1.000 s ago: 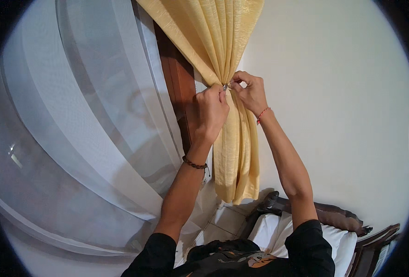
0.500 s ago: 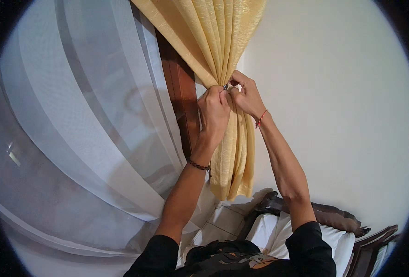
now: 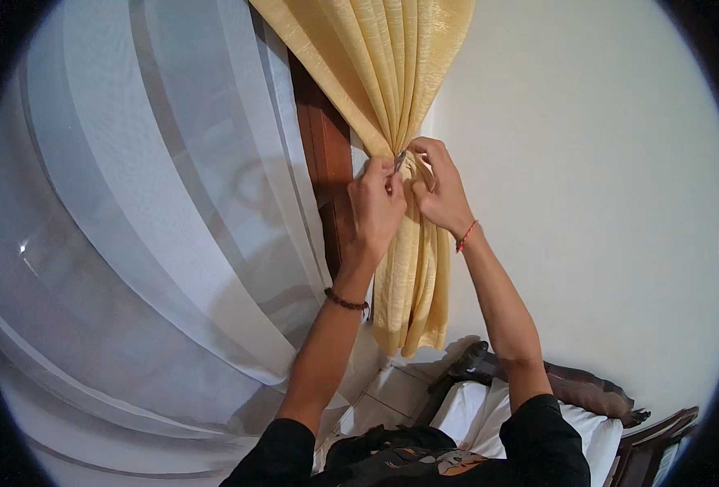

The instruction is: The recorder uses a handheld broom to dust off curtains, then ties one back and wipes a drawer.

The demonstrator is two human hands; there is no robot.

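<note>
Gathering point of yellow curtain [image 3: 392,122] hidden behind fingers; small metal piece [image 3: 399,160] there, kind unclear. Left hand [image 3: 375,207] and right hand [image 3: 440,191] raised, both pinched closed on bunched curtain beside wooden frame [image 3: 327,162].

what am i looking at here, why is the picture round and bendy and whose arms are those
This is one picture from a wide fisheye camera worn on a person's head, looking at their own hands. That lens is why the frame is round and straight edges bend near the rim. The two forearms coming up from the bottom belong to the wearer, who has black sleeves.

The left hand, with a dark bead bracelet on the wrist, and the right hand, with a red string on the wrist, both grip a yellow curtain where it is bunched together. A small shiny metal piece shows between the fingers; what it is cannot be told.

To the left hangs a sheer white curtain, with a dark wooden frame behind it. A plain wall is on the right, and a white cushion lies below.
</note>
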